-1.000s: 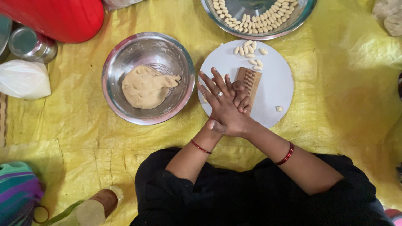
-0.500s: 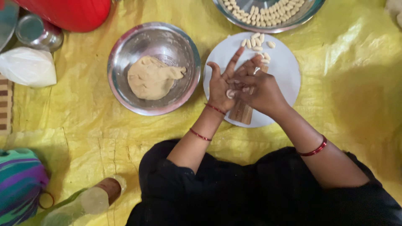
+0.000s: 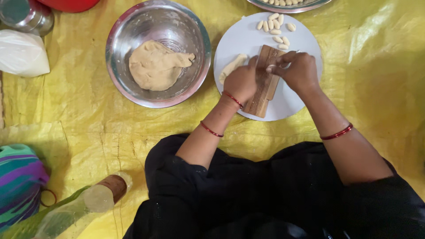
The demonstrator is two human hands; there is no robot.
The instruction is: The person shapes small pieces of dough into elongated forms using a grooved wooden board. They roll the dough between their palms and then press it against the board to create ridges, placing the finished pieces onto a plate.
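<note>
A white plate (image 3: 292, 97) lies on the yellow sheet with a ridged wooden board (image 3: 264, 84) on it. My left hand (image 3: 241, 82) rests on the board's left edge and steadies it. A roll of dough (image 3: 231, 67) lies just left of that hand on the plate. My right hand (image 3: 297, 70) pinches a small dough piece (image 3: 269, 68) against the top of the board. Several shaped dough pieces (image 3: 277, 31) sit at the plate's far side.
A steel bowl (image 3: 133, 26) holding a dough lump (image 3: 155, 65) stands left of the plate. A second steel dish (image 3: 287, 3) with shaped pieces is at the top edge. A white bag (image 3: 22, 54), a steel cup (image 3: 25, 15) and a plastic bottle (image 3: 79, 206) lie to the left.
My hands were pressed together rolling dough above the plate. They have parted and come down onto the wooden board, with the roll now lying on the plate.
</note>
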